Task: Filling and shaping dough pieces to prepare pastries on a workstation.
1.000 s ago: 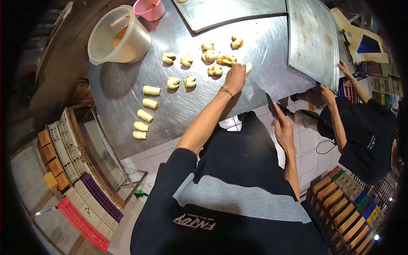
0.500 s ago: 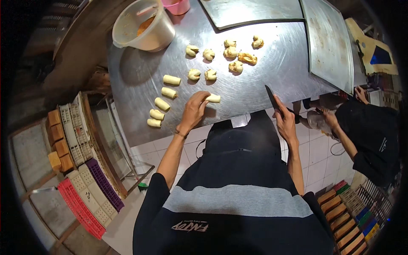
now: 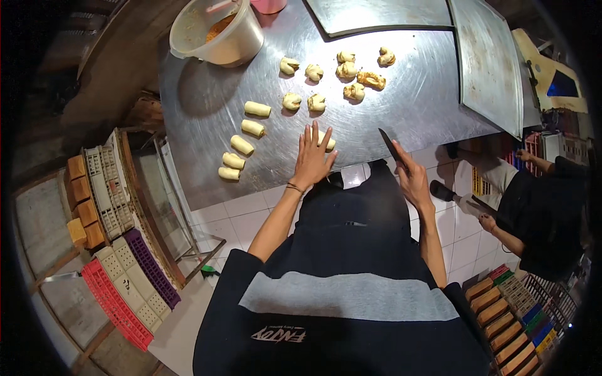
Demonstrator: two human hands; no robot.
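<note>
The left hand [image 3: 311, 158], fingers spread flat, is pressing a dough roll [image 3: 327, 141] at the steel table's [image 3: 200, 113] near edge, at 3 o'clock of the roll row [image 3: 241, 145]. The right hand [image 3: 412, 177] is gripping a knife [image 3: 390, 145]. The dough is probably soft and light, best lifted at its ends.

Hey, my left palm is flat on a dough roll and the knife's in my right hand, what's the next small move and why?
Probably bring the knife across to the dough roll under your left hand and cut it. Your right hand holds the blade at the steel table edge, off to the side of that roll. Five uncut rolls wait in a line, while cut, twisted pieces lie farther back.
</note>
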